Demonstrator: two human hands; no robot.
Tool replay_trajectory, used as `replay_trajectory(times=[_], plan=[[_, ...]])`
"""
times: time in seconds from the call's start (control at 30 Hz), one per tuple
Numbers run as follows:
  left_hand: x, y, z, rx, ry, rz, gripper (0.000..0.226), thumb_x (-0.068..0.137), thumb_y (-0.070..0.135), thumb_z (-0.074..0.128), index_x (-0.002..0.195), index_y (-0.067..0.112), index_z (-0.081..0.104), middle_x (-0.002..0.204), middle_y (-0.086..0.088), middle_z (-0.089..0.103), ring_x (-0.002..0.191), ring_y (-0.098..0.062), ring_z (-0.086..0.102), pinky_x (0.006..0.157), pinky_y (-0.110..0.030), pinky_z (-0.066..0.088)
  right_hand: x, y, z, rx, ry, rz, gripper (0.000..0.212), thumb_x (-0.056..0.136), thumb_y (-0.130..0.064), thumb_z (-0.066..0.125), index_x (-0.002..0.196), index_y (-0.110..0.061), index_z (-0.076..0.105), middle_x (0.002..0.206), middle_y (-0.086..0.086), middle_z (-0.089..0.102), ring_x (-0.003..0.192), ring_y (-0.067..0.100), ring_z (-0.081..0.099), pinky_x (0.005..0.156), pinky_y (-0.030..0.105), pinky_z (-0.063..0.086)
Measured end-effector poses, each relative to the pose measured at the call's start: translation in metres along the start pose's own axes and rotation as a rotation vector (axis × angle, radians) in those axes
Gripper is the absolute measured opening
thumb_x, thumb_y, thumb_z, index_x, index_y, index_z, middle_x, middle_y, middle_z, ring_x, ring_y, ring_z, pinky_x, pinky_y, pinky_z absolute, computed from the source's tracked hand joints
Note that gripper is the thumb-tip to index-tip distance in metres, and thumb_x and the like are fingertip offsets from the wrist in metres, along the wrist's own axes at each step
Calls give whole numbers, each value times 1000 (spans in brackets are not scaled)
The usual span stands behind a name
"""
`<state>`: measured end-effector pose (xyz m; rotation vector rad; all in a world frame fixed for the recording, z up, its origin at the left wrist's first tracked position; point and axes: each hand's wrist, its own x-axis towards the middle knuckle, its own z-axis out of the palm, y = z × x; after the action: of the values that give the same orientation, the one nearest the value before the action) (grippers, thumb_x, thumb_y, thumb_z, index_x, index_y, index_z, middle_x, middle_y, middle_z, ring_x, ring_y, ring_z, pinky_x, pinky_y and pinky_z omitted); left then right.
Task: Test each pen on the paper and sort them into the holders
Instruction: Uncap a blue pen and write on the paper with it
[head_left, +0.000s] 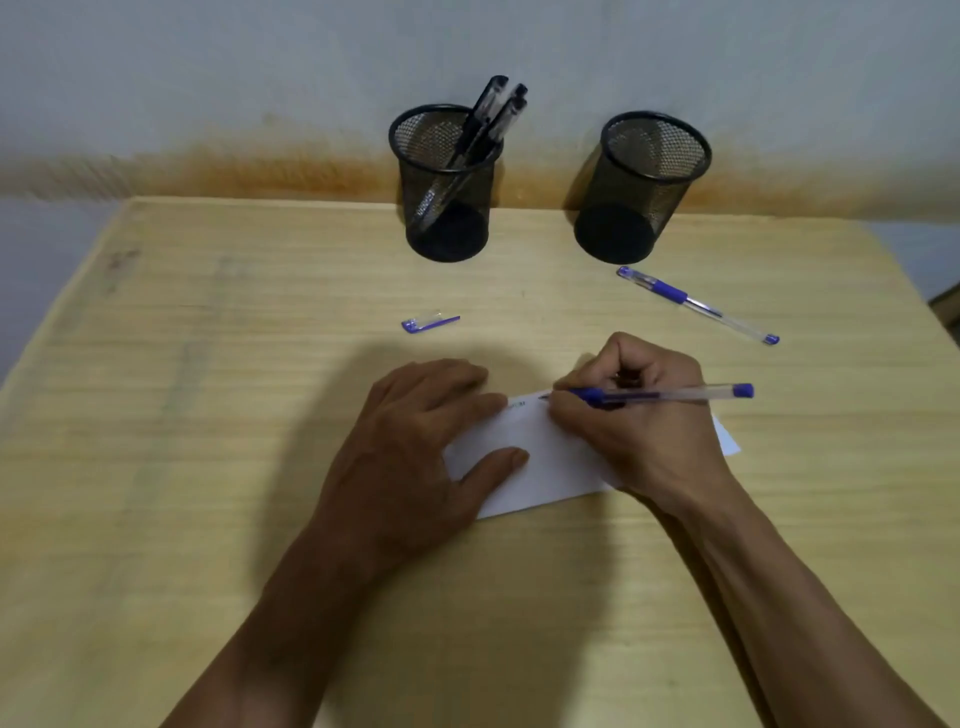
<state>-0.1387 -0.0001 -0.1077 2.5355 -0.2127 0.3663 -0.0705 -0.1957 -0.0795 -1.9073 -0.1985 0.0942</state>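
Observation:
My right hand (639, 415) grips an uncapped blue pen (675, 395), its tip touching the top edge of a small white paper (540, 462). My left hand (415, 441) lies flat with fingers spread, pressing the paper's left side down. The pen's blue cap (428, 323) lies loose on the table behind my left hand. A second blue pen (696, 304), capped, lies at the right in front of the holders. The left black mesh holder (447, 182) contains several black pens (488, 122). The right mesh holder (641, 187) has nothing in it.
The light wooden table (208, 415) ends at a pale wall (208, 78) with a rust-coloured stain, right behind the holders. Its left and right edges are in view.

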Motion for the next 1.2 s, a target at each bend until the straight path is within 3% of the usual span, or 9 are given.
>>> replay_trajectory(times=[0.1, 0.23, 0.43, 0.5, 0.7, 0.77, 0.93, 1.07, 1.2], plan=[[-1, 0, 0, 12, 3, 12, 45, 82, 52, 68, 115, 22, 71, 128, 1, 64, 123, -18, 56, 105, -42, 41, 0, -2, -1, 11, -29, -34, 24, 70, 5, 81, 69, -14, 67, 75, 6, 75, 74, 24, 72, 68, 51, 60], [0, 1, -4, 21, 11, 22, 45, 82, 50, 69, 116, 21, 71, 128, 0, 64, 124, -18, 56, 105, -43, 40, 3, 1, 4, -44, 22, -126, 19, 70, 0, 80, 66, -10, 65, 63, 7, 69, 62, 29, 66, 57, 49, 56], [2, 6, -11, 32, 2, 20, 48, 84, 53, 63, 117, 19, 71, 129, -2, 64, 125, -19, 55, 105, -45, 41, 3, 4, 4, -142, 54, -234, 23, 70, 2, 82, 62, -1, 61, 57, 8, 62, 59, 22, 57, 48, 19, 43], [2, 6, -12, 36, -4, 23, 50, 84, 54, 62, 118, 19, 71, 130, -2, 63, 125, -19, 55, 106, -46, 41, 3, 4, 4, -144, 61, -244, 23, 70, 2, 82, 62, -1, 61, 58, 6, 62, 59, 22, 57, 48, 15, 41], [1, 2, -9, 24, -10, -1, 50, 84, 54, 61, 118, 19, 71, 130, -2, 63, 125, -18, 54, 107, -44, 40, 7, 6, 9, -164, 29, -244, 21, 68, -11, 78, 61, -3, 60, 57, 8, 61, 56, 22, 55, 49, 32, 44], [0, 1, -7, 21, -15, -3, 50, 84, 54, 61, 118, 19, 71, 130, -2, 63, 125, -18, 54, 107, -45, 40, 7, 7, 9, -159, 23, -245, 21, 67, -13, 76, 60, -2, 59, 56, 9, 60, 55, 22, 54, 49, 32, 44], [-1, 1, -5, 20, -17, -8, 49, 83, 54, 62, 117, 19, 71, 130, -2, 64, 125, -19, 55, 106, -45, 41, 5, 10, 9, -136, 24, -226, 23, 69, -2, 79, 60, 1, 58, 55, 10, 59, 56, 24, 53, 48, 24, 42], [-1, 1, -2, 12, -27, -9, 49, 84, 54, 61, 118, 19, 71, 130, -1, 63, 126, -18, 54, 107, -45, 40, 4, 11, 7, -62, 33, -159, 22, 71, 6, 77, 61, 2, 58, 57, 11, 60, 56, 28, 56, 52, 37, 48], [-1, 1, -1, 7, -23, -7, 48, 83, 53, 63, 117, 19, 71, 130, -1, 64, 125, -18, 55, 106, -46, 40, 3, 9, 7, -72, 28, -174, 23, 71, 9, 77, 60, 4, 56, 56, 13, 58, 55, 29, 53, 52, 38, 44]])
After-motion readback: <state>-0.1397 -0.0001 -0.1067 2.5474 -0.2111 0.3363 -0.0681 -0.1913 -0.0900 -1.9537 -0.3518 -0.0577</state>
